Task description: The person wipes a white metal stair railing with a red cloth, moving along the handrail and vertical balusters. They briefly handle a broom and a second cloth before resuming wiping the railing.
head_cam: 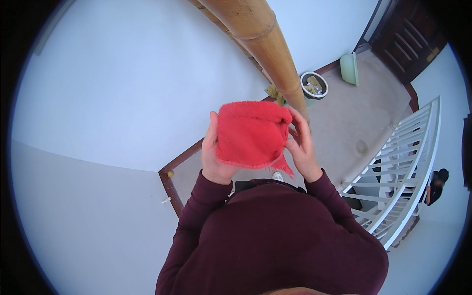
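A folded red plush cloth (250, 140) is held up in front of my body between both hands. My left hand (214, 158) supports it along its left side, thumb up at the edge and the palm partly beneath; most of those fingers are hidden by the cloth. On the other side, my right hand (302, 143) grips the right edge with thumb and fingers. A frayed corner of the cloth hangs down near my right wrist. Just beyond the cloth a thick bamboo pole (265, 40) leans at a slant, its lower part passing behind my right hand.
A lined waste bin (303, 81) with rubbish stands by the wall. A pale green basin (348, 69) leans near the dark door (409, 40). White stair railing (402, 177) runs along my right, and a person (437, 188) is beyond it. White walls (121, 81) rise on the left.
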`<state>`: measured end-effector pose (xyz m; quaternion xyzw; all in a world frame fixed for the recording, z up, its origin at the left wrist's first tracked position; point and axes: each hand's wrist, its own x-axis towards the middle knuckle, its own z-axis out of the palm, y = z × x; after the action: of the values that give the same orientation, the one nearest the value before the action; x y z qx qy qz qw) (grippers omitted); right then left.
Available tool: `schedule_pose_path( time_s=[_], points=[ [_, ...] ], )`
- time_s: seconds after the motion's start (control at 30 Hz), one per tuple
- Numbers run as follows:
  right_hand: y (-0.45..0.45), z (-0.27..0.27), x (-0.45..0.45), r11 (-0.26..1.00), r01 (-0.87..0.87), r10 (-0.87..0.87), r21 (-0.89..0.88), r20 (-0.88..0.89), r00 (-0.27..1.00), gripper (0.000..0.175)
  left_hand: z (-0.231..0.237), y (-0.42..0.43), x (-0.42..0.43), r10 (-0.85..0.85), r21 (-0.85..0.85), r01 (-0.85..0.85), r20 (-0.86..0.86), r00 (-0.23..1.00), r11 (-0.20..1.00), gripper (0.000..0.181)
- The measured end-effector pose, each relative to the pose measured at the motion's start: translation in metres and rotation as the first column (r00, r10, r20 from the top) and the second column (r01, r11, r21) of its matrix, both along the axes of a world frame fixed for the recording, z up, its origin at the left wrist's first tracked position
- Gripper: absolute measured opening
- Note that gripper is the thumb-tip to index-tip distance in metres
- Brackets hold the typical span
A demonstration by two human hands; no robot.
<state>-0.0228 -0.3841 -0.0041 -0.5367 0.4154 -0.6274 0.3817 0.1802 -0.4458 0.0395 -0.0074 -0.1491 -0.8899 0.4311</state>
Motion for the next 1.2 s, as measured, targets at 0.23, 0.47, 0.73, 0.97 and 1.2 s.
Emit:
schedule_pose_path(
  time_s=[0.23, 0.47, 0.73, 0.97, 1.2],
  points=[
    [0.013, -0.007, -0.013, 0.942, -0.241, 0.231, 0.234, 0.07, 0.97, 0.042, -0.02, 0.01, 0.014, -0.063, 0.008, 0.063, -0.062, 0.996, 0.998, 0.051],
    [0.019, 0.01, -0.036, 0.964, -0.198, 0.126, 0.179, 0.347, 0.93, 0.03, -0.029, -0.012, 0.045, 0.201, -0.278, -0.046, 0.559, 0.804, 0.959, 0.038],
    [0.052, 0.007, -0.034, 0.969, -0.246, 0.155, -0.004, 0.785, 0.6, 0.064, -0.07, -0.007, 0.032, 0.191, -0.245, 0.015, 0.789, 0.584, 0.969, 0.033],
    [0.052, 0.009, -0.046, 0.999, -0.023, 0.05, -0.049, 0.639, 0.767, 0.075, -0.067, 0.008, 0.026, 0.167, -0.319, 0.15, 0.776, 0.608, 0.936, 0.031],
    [0.002, 0.023, -0.027, 0.973, 0.113, -0.122, -0.201, -0.036, 0.992, 0.041, -0.074, 0.016, 0.03, 0.11, -0.33, 0.245, 0.77, 0.628, 0.912, 0.029]
  ],
)
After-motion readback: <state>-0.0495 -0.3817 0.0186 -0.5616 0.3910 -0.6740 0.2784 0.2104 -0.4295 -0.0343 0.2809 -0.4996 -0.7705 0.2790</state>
